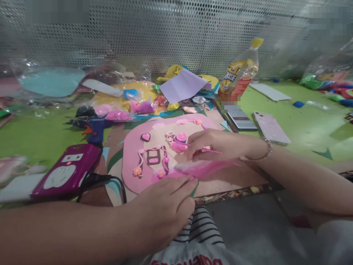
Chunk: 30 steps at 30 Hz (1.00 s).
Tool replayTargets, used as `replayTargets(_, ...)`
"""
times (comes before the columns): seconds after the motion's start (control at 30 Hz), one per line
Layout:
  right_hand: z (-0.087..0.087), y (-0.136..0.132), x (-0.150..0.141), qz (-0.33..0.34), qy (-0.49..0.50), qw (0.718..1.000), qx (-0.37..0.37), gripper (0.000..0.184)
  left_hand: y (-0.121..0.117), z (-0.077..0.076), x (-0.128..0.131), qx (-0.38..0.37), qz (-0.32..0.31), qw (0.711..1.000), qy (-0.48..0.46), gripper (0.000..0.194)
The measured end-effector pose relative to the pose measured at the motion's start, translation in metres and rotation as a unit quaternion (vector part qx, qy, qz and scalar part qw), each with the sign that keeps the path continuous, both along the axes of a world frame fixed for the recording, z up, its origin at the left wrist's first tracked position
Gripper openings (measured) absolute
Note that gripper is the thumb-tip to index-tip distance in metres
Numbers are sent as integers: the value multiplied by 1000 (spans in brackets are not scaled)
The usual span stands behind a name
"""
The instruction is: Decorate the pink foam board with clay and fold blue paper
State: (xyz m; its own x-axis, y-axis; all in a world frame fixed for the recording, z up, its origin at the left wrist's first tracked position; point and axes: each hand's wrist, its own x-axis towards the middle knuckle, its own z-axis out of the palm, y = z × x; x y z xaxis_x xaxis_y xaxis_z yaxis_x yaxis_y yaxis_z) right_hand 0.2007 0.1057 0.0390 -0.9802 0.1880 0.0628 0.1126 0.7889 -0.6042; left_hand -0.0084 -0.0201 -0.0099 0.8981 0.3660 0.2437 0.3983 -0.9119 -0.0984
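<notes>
A pink board (pixel 129 162) with a cream middle lies in front of me, decorated with clay: a heart (pixel 145 137), flowers, wavy strips and a snail-like figure with a rolled pink shell (pixel 181 137). My right hand (pixel 205 145) is over the board's right part, fingers closed around a thin pink stick-like tool (pixel 213 150). My left hand (pixel 171 198) rests at the board's near edge with its fingers stretched out. Its fingertips lie beside a crumpled sheet of pink see-through plastic (pixel 201 169). Whether they touch that plastic, I cannot tell.
At left are a magenta power strip (pixel 68 169) with a black plug and a blue glue gun (pixel 96 129). Bagged clay packets (pixel 118 115) and a lilac sheet (pixel 184 86) lie behind the board. A drink bottle (pixel 239 73) and two phones (pixel 239 117) stand or lie right.
</notes>
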Motion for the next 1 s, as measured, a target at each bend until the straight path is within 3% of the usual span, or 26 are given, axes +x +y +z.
replayTargets(0.3,-1,-5,-2,-13,-16,1000,-11,19,1,0,0,1,-5,1000,-1,22)
replayTargets(0.6,-3,-6,-3,7,-30,999,41,20,-1,-1,0,-31,13,999,1,17)
replayTargets(0.8,1,-2,2,-3,-6,998,66,22,-2,6,-1,-58,9,998,-38,30)
replayTargets(1.0,12,1,11,-14,-22,997,71,33,0,8,-4,-58,68,995,-50,27)
